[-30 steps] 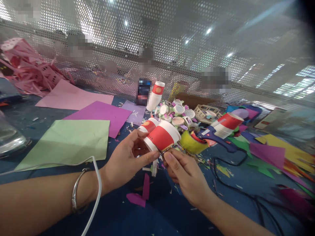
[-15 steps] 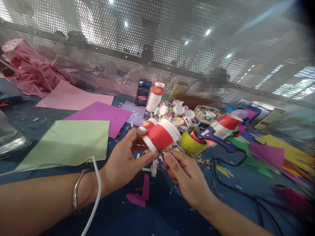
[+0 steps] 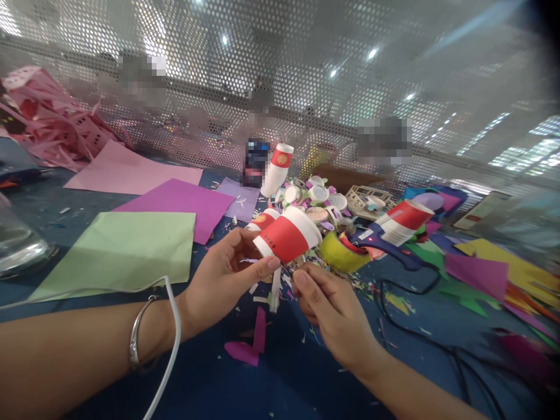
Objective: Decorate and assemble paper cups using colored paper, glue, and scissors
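My left hand point(image 3: 230, 280) is closed around a red-and-white paper cup point(image 3: 289, 236), which lies tilted on its side with its rim toward the upper right. My thumb presses near the cup's base, beside a row of small dark characters. Just below the cup, my right hand point(image 3: 326, 315) pinches a slim dark tool point(image 3: 286, 269); most of it is hidden in my fingers, so its kind is unclear. Behind my left fingers lies another red-and-white paper cup point(image 3: 262, 220). Two magenta paper petals point(image 3: 242, 353) rest on the blue table below my hands.
A blue glue gun point(image 3: 385, 248) with a black cord lies right of the yellow tape roll point(image 3: 343, 254). Stacked cups point(image 3: 405, 224) and small paper pieces point(image 3: 317, 195) sit behind. Coloured sheets point(image 3: 126, 245) spread left. A white cable point(image 3: 168, 344) crosses my left wrist.
The held cup has turned slightly, bringing its dark characters further into view. My left thumb has shifted up onto the cup, and the dark tool shows less than before.
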A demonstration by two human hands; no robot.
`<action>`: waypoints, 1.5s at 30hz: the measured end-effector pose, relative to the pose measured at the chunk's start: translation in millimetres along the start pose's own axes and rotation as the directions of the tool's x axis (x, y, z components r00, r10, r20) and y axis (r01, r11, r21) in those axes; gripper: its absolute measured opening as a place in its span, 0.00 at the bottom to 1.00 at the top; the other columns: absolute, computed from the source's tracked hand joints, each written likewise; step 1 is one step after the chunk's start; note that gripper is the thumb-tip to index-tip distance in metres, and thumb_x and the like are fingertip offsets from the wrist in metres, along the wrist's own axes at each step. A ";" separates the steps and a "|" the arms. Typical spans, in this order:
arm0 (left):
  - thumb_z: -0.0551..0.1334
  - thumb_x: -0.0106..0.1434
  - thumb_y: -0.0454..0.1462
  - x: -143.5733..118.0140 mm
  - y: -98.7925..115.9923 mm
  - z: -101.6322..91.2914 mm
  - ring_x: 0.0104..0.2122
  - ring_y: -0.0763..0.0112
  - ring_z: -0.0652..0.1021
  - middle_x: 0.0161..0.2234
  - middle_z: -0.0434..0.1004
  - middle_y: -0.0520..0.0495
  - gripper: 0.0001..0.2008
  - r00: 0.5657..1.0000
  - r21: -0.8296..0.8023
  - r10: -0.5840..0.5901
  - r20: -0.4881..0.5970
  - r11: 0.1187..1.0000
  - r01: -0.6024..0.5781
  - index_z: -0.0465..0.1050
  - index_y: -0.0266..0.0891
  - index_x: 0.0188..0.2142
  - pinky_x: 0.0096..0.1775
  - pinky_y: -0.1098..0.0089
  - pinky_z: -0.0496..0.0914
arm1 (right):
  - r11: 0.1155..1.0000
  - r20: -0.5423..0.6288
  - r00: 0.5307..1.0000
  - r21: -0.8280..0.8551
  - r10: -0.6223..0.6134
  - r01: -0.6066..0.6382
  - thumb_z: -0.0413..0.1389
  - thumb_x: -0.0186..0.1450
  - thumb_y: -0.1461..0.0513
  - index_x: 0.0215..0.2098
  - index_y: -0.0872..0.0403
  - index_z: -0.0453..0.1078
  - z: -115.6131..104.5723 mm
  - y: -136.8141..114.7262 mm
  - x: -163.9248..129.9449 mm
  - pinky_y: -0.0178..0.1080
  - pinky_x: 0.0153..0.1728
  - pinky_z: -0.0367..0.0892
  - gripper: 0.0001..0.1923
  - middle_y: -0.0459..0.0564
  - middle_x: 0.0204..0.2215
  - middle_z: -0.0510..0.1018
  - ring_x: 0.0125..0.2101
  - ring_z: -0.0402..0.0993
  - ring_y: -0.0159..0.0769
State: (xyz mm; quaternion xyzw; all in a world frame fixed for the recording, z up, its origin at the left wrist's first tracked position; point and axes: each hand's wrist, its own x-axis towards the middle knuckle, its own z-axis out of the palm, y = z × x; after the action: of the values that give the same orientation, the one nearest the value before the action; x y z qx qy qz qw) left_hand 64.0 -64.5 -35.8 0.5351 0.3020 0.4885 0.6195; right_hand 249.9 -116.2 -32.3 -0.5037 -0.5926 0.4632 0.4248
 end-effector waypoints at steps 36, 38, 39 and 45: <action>0.70 0.62 0.43 -4.3 -1.4 0.1 0.39 0.70 0.77 0.41 0.78 0.46 0.20 0.999 -0.020 -0.034 0.038 0.999 0.035 0.68 0.39 0.49 0.42 0.69 0.73 | 0.987 -0.016 0.994 -0.124 -0.109 0.106 0.50 0.74 0.48 0.28 0.51 0.59 -0.4 0.9 -1.0 0.33 0.16 0.43 0.21 0.37 0.19 0.51 0.17 0.45 0.25; 0.71 0.62 0.42 -3.5 -1.1 0.4 0.40 0.71 0.78 0.41 0.79 0.47 0.19 0.995 -0.073 -0.069 0.070 0.995 0.075 0.70 0.39 0.49 0.43 0.70 0.72 | 0.984 -0.020 0.993 -0.139 -0.113 0.109 0.50 0.74 0.48 0.28 0.51 0.60 -1.2 0.8 -0.5 0.33 0.16 0.44 0.21 0.37 0.19 0.51 0.17 0.46 0.25; 0.71 0.62 0.42 -3.2 -1.0 0.6 0.41 0.71 0.78 0.40 0.79 0.48 0.18 0.994 -0.089 -0.072 0.085 0.993 0.080 0.70 0.40 0.48 0.44 0.71 0.72 | 0.983 -0.022 0.993 -0.146 -0.114 0.110 0.50 0.74 0.48 0.27 0.51 0.60 -1.4 0.9 -0.3 0.33 0.17 0.44 0.22 0.37 0.19 0.52 0.17 0.46 0.25; 0.71 0.61 0.40 -2.8 -2.0 -0.2 0.39 0.71 0.77 0.41 0.78 0.47 0.18 0.999 -0.013 -0.008 0.035 1.000 0.009 0.68 0.39 0.46 0.41 0.69 0.73 | 0.990 -0.029 0.996 -0.116 -0.088 0.084 0.51 0.73 0.47 0.28 0.51 0.60 -1.8 1.8 -0.9 0.33 0.18 0.44 0.22 0.37 0.19 0.52 0.18 0.46 0.26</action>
State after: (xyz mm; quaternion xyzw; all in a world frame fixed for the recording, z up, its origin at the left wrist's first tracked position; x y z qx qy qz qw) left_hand 63.4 -66.9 -38.2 0.5383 0.2903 0.4784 0.6301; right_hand 252.1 -116.7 -33.7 -0.5091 -0.6321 0.4010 0.4248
